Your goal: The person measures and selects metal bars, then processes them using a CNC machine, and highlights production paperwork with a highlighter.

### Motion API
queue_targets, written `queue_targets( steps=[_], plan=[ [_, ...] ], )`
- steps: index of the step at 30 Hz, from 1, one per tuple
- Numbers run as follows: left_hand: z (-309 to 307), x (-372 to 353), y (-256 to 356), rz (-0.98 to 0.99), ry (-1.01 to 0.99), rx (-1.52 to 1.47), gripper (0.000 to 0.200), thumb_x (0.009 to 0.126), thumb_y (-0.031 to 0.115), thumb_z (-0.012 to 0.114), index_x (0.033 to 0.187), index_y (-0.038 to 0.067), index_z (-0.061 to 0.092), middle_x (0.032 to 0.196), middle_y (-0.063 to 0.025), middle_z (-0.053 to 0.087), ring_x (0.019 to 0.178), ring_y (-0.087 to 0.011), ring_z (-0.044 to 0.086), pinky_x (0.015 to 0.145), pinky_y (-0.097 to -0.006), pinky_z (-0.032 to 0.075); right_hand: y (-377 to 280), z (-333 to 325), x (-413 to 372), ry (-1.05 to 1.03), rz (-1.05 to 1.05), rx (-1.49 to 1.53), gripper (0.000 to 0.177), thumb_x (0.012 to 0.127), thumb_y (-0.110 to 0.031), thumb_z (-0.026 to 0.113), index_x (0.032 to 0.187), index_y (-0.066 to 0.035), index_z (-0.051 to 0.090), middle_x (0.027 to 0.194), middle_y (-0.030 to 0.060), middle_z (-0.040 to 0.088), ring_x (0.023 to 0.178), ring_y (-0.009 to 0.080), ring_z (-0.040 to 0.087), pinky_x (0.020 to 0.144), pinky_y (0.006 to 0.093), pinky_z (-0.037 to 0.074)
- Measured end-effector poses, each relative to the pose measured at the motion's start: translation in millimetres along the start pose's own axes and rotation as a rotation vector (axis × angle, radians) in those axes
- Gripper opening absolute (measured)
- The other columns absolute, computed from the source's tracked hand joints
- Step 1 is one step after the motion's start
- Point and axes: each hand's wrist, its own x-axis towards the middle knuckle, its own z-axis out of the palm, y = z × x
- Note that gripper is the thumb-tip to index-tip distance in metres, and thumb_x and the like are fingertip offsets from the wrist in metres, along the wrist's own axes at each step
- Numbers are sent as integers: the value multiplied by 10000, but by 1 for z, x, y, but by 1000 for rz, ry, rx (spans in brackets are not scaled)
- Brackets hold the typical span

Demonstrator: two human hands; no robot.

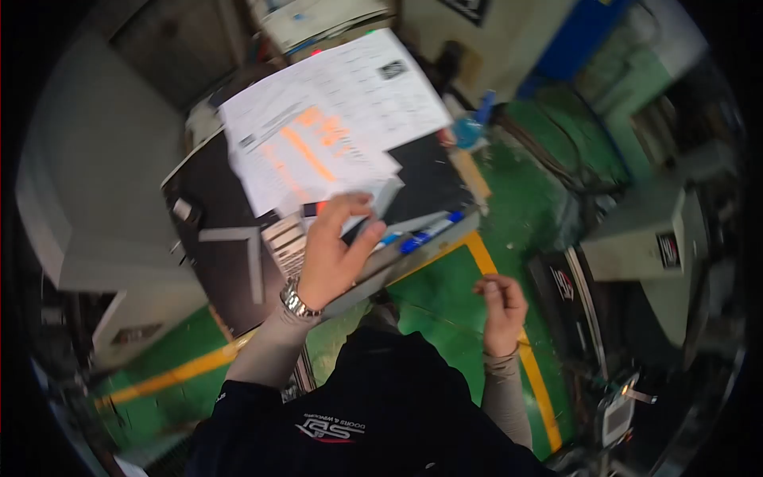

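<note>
My left hand (335, 250), with a metal watch at the wrist, is over the near edge of a black-topped work surface (214, 262). Its thumb and fingers are apart, and I see nothing gripped. Beneath and beside the fingers lie printed sheets (342, 95) with orange highlighting, a small black and red item (311, 208), and a light object with rows of bars (286, 245). Blue-and-white markers (429, 232) rest along the edge to the right. My right hand (502, 310) hangs over the floor, away from the surface, its fingers curled in with nothing visible in them.
A grey L-shaped piece (256, 262) and a small white object (184, 210) are on the surface's left side. A blue tape-like roll (467, 132) is at its right edge. Yellow lines (540, 389) cross the green floor. Grey cabinets (636, 246) stand at right.
</note>
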Motion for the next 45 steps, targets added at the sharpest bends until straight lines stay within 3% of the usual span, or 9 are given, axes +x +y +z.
queue_targets(
  steps=[12, 18, 22, 24, 36, 38, 43, 44, 45],
  plan=[
    [280, -300, 208, 285, -1358, -502, 120, 937, 112, 585, 949, 7, 640, 1069, -149, 652, 984, -248, 627, 858, -344, 482, 47, -189, -395, 765, 134, -78, 184, 939, -134, 592, 1068, -15, 650, 970, 144, 678, 874, 252, 664, 771, 336, 519],
    [360, -475, 260, 777, -2204, -58, 309, 943, 301, 606, 1089, 31, 644, 1143, -182, 627, 1063, -313, 604, 892, -385, 494, 91, -162, -636, 1262, 617, -8, 341, 925, -349, 614, 1089, -54, 668, 980, 144, 695, 924, 283, 673, 826, 372, 527],
    [442, -531, 232, 1076, -2307, 262, 534, 896, 464, 614, 1201, 25, 607, 1157, -195, 635, 1170, -333, 560, 1010, -413, 438, 131, -139, -696, 1322, 905, -72, 388, 906, -345, 650, 1137, -33, 649, 1044, 158, 689, 935, 276, 673, 840, 356, 531],
    [470, -558, 243, 1077, -2349, 362, 594, 884, 495, 618, 1226, 10, 591, 1180, -221, 629, 1174, -347, 569, 1019, -410, 441, 136, -158, -713, 1435, 723, 66, 321, 914, -294, 627, 1119, -49, 665, 1050, 153, 682, 958, 289, 662, 848, 366, 523],
    [671, -799, 445, 873, -2415, 267, 475, 916, 425, 595, 1170, 26, 631, 1164, -194, 658, 1110, -338, 619, 968, -417, 477, 243, -468, -951, 1934, 807, 265, 353, 925, -299, 614, 1103, 3, 654, 1038, 147, 693, 929, 226, 669, 822, 342, 531],
    [711, -844, 504, 1037, -2402, 157, 355, 919, 353, 592, 1095, 51, 654, 1107, -186, 666, 1062, -340, 623, 933, -426, 486, 292, -452, -1002, 2070, 771, 686, 403, 902, -322, 633, 1123, 15, 643, 1014, 144, 696, 869, 198, 676, 779, 335, 546],
    [803, -995, 657, 1301, -2427, 3, 237, 909, 262, 589, 1019, 66, 666, 1039, -186, 658, 1010, -349, 619, 866, -436, 499, 433, -305, -1096, 1841, 1614, 317, 378, 917, -349, 503, 1006, -39, 701, 1011, 175, 708, 1012, 331, 663, 865, 416, 517],
    [822, -1030, 683, 1317, -2437, 13, 239, 909, 262, 588, 1014, 63, 668, 1040, -189, 657, 1008, -353, 619, 865, -435, 499, 372, -326, -1102, 2060, 1554, 801, 401, 894, -346, 475, 1087, -64, 686, 1183, 219, 636, 1126, 379, 595, 967, 440, 479],
    [838, -1066, 708, 1373, -2418, -1, 263, 912, 281, 586, 996, 46, 668, 1027, -197, 660, 988, -358, 627, 868, -431, 499, 391, -320, -1128, 1756, 1633, 779, 376, 884, -309, 499, 1109, -66, 677, 1189, 223, 634, 1130, 374, 597, 969, 439, 479]
  ],
)
